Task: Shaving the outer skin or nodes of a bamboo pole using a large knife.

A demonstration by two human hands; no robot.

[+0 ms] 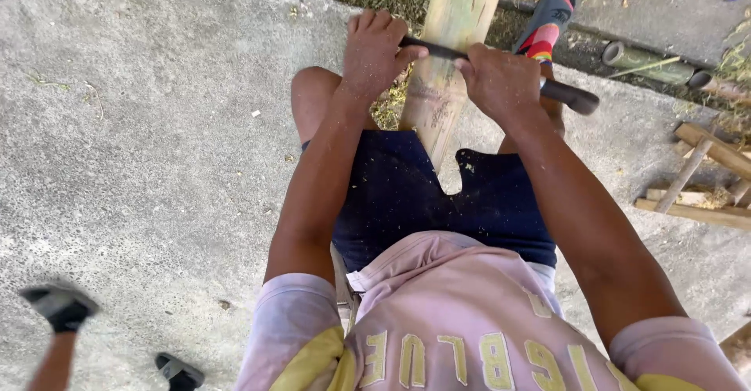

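Pink shirt with yellow trim fills the bottom of the view, and below it dark blue shorts flecked with fine shavings. Grey concrete floor spreads all around. From between the knees a thick bamboo pole slants up and away toward the top edge. Across it lies a dark blade, held crosswise like a drawknife: the left hand is clenched round its near end just left of the pole, the right hand clenched round it just right of the pole, with the handle sticking out past the fist. Scraping the pole's skin looks to be the step in hand; another stroke would call for even pressure from both fists and a steady pole. A sandalled foot rests beside the pole; wooden slats lie at right.
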